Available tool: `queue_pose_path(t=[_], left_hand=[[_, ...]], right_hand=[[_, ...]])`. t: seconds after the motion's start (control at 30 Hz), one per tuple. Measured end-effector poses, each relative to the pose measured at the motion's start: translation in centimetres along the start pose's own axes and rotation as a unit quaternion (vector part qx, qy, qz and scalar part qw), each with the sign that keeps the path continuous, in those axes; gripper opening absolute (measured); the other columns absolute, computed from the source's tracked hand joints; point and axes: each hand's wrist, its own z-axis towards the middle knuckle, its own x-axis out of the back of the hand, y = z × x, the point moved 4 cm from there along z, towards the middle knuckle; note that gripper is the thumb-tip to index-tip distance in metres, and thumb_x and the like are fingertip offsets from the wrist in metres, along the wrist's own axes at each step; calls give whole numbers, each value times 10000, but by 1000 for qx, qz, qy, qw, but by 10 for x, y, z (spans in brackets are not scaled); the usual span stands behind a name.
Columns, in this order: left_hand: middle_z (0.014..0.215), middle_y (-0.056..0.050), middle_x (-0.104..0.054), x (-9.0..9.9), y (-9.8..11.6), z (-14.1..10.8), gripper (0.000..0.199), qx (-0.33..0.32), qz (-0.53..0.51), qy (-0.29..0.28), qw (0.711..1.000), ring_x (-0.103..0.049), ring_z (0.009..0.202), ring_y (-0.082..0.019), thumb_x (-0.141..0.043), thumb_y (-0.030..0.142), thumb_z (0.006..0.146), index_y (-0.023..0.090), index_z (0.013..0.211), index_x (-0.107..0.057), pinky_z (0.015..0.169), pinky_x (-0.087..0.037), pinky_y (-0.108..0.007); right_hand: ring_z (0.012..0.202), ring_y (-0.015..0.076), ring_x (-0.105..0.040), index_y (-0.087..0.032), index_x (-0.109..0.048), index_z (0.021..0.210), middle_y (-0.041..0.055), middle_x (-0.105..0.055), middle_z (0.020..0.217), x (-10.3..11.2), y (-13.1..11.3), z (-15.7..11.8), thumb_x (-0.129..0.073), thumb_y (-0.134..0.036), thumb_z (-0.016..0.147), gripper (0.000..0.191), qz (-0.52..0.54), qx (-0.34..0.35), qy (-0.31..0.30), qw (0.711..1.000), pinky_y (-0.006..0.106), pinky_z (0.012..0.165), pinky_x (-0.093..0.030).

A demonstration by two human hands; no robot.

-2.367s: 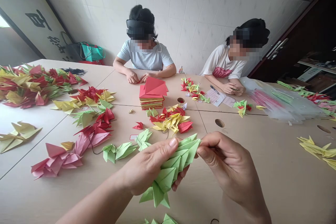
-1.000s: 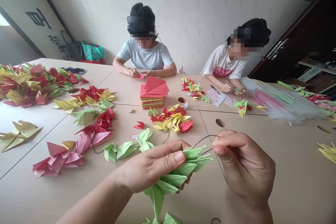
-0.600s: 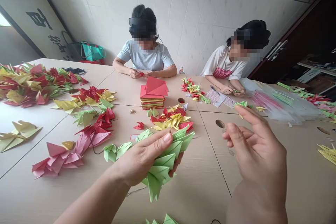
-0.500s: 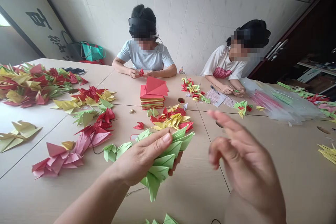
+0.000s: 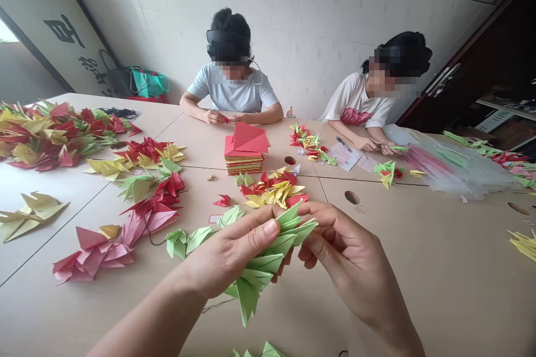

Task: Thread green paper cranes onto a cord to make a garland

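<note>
My left hand (image 5: pixel 247 242) is wrapped round a bundle of light green origami paper cranes (image 5: pixel 268 262), stacked close with their pointed tips fanning out. The thumb presses on top, and some tips hang below the palm. My right hand (image 5: pixel 347 256) has come to the bundle's right end; its curled fingers pinch at the green tips there, and some fingertips are hidden. More green cranes (image 5: pixel 199 238) lie on the table just beyond my left wrist. A thin string (image 5: pixel 218 305) shows under the bundle.
A stack of red and other coloured paper squares (image 5: pixel 243 156) stands mid-table. Red and yellow cranes (image 5: pixel 276 189) lie before it, pink ones (image 5: pixel 98 251) to the left, and a big mixed pile (image 5: pixel 54 134) farther left. Two people sit opposite; plastic bags (image 5: pixel 456 162) lie at right.
My right hand has moved left from its raised, spread position to the right end of the green bundle. The left hand keeps its hold, with the bundle shifted slightly.
</note>
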Motion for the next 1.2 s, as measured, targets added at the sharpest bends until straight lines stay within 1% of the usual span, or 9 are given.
queue_pose_path(t=[0.17,0.3,0.47,0.6,0.73,0.8,0.87,0.93,1.2], left_hand=[[764,-8,-596,0,-2,-1,309,12,13,-1,1000,-549,656,-113,-515,473,937,181,988,-604,578,-426,-209],[803,-16,-580,-1,0,0,340,6,36,-10,999,-551,692,-124,-511,498,931,167,953,-584,599,-432,-223],[775,0,-591,1,1,0,296,-2,31,-5,1000,-539,664,-98,-517,469,940,181,938,-585,587,-421,-194],[780,3,-586,2,0,1,313,1,38,-1,999,-548,681,-108,-528,489,926,193,997,-601,607,-433,-205],[852,1,-572,3,-2,2,278,-17,74,13,997,-539,745,-110,-536,461,932,212,1024,-619,679,-437,-218],[866,1,-569,3,-5,3,257,-19,77,9,997,-540,762,-114,-547,448,930,220,1038,-595,694,-435,-224],[853,2,-564,2,-8,3,252,-16,59,-8,998,-549,756,-119,-549,448,929,229,1052,-560,693,-442,-234],[869,-1,-558,2,-9,4,243,-21,36,-18,999,-560,747,-120,-543,444,933,237,1059,-550,692,-454,-241],[937,-42,-644,2,-11,4,358,-13,-71,-39,997,-644,815,-166,-522,473,936,247,1213,-548,708,-505,-262]], right_hand=[[614,98,-645,-224,-577,997,-23,-645,711,-1,5,-2,-488,-330,994,138,23,-53,-41,998,175,564,-555],[661,107,-642,-224,-530,939,-24,-636,740,-1,7,-2,-475,-310,1002,120,72,-55,-66,994,202,620,-547],[644,85,-508,-262,-572,1018,-45,-518,702,9,12,-4,-538,-349,974,103,135,-48,-40,989,171,604,-449],[683,82,-459,-309,-581,1148,-41,-443,787,11,16,-5,-697,-409,858,328,133,-108,-58,984,169,616,-420],[676,94,-449,-286,-587,1183,-34,-479,764,2,15,-3,-710,-382,852,366,84,-155,-115,978,192,630,-417],[686,98,-484,-267,-620,1100,-26,-529,783,-1,14,-1,-689,-362,870,258,76,-147,-124,978,196,629,-427],[693,94,-520,-246,-636,960,-27,-568,780,-1,11,1,-660,-336,895,114,83,-116,-105,984,183,626,-437],[661,77,-523,-232,-626,872,-41,-575,733,1,7,3,-632,-306,918,87,91,-76,-77,990,157,599,-430],[551,52,-399,-238,-631,880,-62,-509,657,7,9,2,-616,-296,932,80,84,-27,-26,996,135,480,-327]])
